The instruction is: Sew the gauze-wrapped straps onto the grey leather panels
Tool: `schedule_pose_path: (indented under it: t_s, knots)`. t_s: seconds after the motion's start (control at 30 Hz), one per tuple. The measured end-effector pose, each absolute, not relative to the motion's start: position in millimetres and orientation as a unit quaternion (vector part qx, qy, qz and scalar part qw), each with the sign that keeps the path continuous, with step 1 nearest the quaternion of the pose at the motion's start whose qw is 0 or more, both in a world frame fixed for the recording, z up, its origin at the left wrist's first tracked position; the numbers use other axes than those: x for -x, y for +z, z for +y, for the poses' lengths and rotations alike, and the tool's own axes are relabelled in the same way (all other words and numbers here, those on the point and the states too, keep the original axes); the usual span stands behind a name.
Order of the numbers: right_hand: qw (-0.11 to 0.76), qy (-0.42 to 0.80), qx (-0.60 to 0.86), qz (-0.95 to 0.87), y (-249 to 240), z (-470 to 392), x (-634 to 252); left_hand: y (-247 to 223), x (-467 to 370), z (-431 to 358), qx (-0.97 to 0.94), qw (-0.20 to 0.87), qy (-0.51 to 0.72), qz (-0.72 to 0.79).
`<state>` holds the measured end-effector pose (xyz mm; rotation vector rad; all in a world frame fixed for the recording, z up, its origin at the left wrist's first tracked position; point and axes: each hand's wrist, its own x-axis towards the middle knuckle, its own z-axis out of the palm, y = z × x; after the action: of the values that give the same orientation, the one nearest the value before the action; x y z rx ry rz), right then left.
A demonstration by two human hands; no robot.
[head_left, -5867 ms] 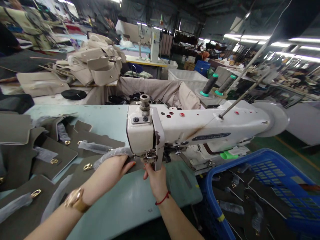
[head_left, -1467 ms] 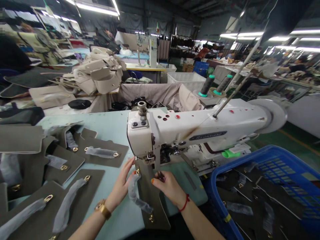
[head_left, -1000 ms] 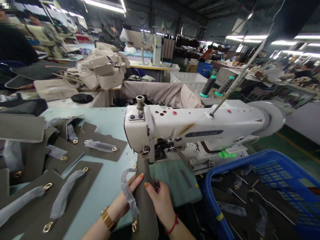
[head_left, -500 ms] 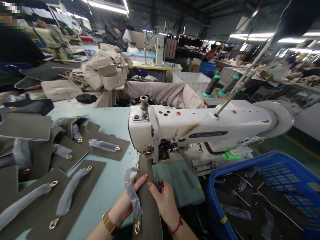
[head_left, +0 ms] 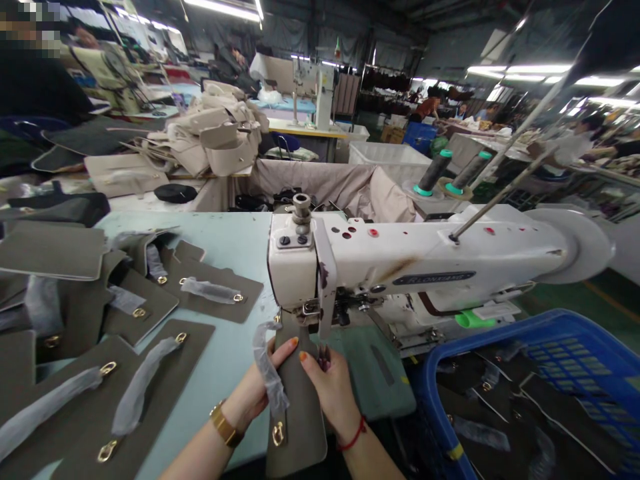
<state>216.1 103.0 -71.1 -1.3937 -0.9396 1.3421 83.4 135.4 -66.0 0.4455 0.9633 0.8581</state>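
Note:
A grey-brown flat panel (head_left: 303, 407), looking like a bag piece, lies lengthwise beneath the head of the white sewing machine (head_left: 360, 257). A strap wrapped in translucent film (head_left: 269, 373) runs along its left side, with gold hardware at both ends. My left hand (head_left: 257, 387) grips the left edge, thumb on top, partly behind the wrapped strap. On the right edge, my right hand (head_left: 334, 390) pinches the panel with its thumb on top. Something small and dark shows by the right fingers; I cannot make it out. The needle area hides the panel's far end.
Several similar panels with wrapped straps (head_left: 145, 383) cover the left of the pale table (head_left: 235, 230). A blue plastic basket (head_left: 430, 387) at right holds more. Thread cones (head_left: 433, 172) stand behind the machine. Beige bag pieces (head_left: 225, 137) are heaped farther back.
The panel's near end has swung slightly and more of its rounded front edge shows. Both hands keep their hold on it. The view has shifted a little, placing the machine farther right.

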Motion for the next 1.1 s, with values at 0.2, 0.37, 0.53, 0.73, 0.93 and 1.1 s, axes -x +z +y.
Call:
schedule_pose_path:
  t_s: [0.2, 0.37, 0.53, 0.73, 0.93, 1.1]
  knots:
    - [0.472, 0.532, 0.579, -0.399, -74.4, 116.7, -216.2, -66.3, -81.8, 152.0, -0.229, 0.773, 0.406, 0.430]
    - [0.468, 0.535, 0.578, -0.400, -74.2, 125.5, -215.7, -66.2, -80.2, 163.1, -0.249, 0.772, 0.407, 0.420]
    - [0.498, 0.537, 0.551, -0.399, -71.4, 133.9, -214.4, -67.1, -79.8, 173.7, -0.254, 0.772, 0.413, 0.412]
    - [0.521, 0.546, 0.540, -0.374, -73.6, 139.1, -208.4, -68.4, -75.7, 186.7, -0.272, 0.756, 0.408, 0.434]
    - [0.499, 0.504, 0.555, -0.435, -72.4, 141.8, -213.1, -65.8, -62.4, 199.6, -0.332, 0.752, 0.374, 0.429]
    - [0.464, 0.402, 0.621, -0.488, -72.4, 145.9, -221.2, -66.1, -56.1, 200.1, -0.288, 0.817, 0.283, 0.412]
